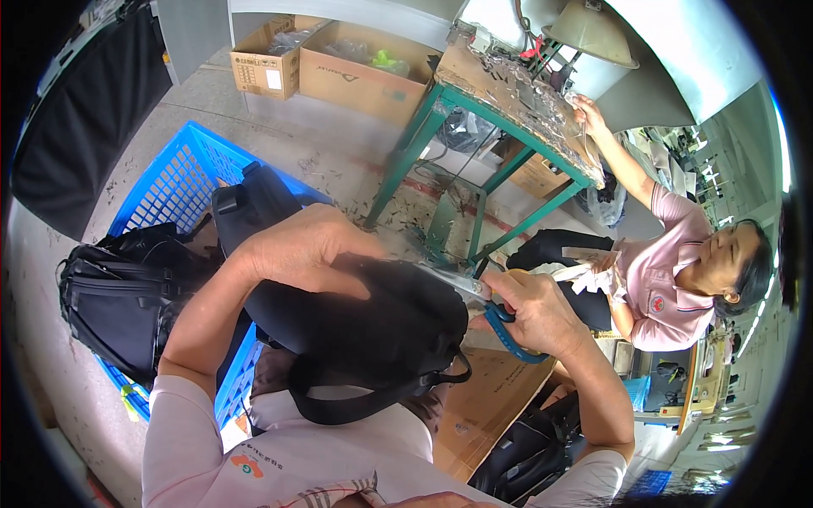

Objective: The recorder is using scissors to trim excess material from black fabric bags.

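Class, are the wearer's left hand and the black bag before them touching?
Touching: in the head view, the left hand holds the black bag, skin meeting fabric with no visible gap.

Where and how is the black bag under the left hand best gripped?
Probably by the strap, coming from the near side, low in the view: it bows out there in an open loop, clear of the left hand on the black bag and of the scissors in the right hand.
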Action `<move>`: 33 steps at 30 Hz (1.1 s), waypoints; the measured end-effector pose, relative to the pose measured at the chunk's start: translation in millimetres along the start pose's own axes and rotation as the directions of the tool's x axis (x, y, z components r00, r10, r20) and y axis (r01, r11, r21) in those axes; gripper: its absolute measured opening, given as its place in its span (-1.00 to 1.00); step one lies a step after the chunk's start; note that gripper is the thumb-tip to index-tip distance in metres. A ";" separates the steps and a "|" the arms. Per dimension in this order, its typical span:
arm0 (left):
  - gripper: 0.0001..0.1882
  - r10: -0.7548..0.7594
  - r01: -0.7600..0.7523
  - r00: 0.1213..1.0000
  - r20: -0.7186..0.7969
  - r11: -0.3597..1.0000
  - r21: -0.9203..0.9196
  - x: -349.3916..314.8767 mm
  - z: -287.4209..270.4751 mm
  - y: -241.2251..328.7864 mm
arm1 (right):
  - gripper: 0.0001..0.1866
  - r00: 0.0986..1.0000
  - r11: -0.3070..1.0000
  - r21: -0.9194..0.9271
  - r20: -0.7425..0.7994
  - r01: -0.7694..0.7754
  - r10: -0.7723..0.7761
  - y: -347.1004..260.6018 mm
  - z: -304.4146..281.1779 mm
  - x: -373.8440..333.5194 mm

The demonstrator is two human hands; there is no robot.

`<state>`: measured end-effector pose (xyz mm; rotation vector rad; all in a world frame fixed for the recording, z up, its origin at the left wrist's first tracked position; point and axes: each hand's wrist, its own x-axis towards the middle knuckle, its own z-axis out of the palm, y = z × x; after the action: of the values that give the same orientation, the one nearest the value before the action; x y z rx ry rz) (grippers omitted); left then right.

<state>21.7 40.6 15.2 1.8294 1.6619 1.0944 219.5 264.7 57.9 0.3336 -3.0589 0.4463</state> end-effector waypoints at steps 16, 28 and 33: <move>-0.67 -0.227 0.202 0.974 0.022 0.904 0.376 -9.4 -22.2 8.1 | -0.53 0.957 0.675 0.726 -0.080 -0.135 0.277 -5.1 62.7 9.8; -0.41 -0.729 0.543 0.598 -0.333 0.674 -0.502 -126.9 -38.6 -21.4 | -0.57 0.858 0.516 0.824 -0.074 -0.234 0.508 1.6 84.5 -26.8; -0.27 -0.584 0.489 0.750 -0.311 0.806 -0.333 -132.1 -15.9 -45.3 | -0.56 0.852 0.448 0.842 0.026 -0.301 0.523 -0.6 80.8 -30.4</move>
<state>-14.6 -81.4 -44.4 0.9003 2.0102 1.3689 249.3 247.4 -21.3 -0.4874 -2.4001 1.8162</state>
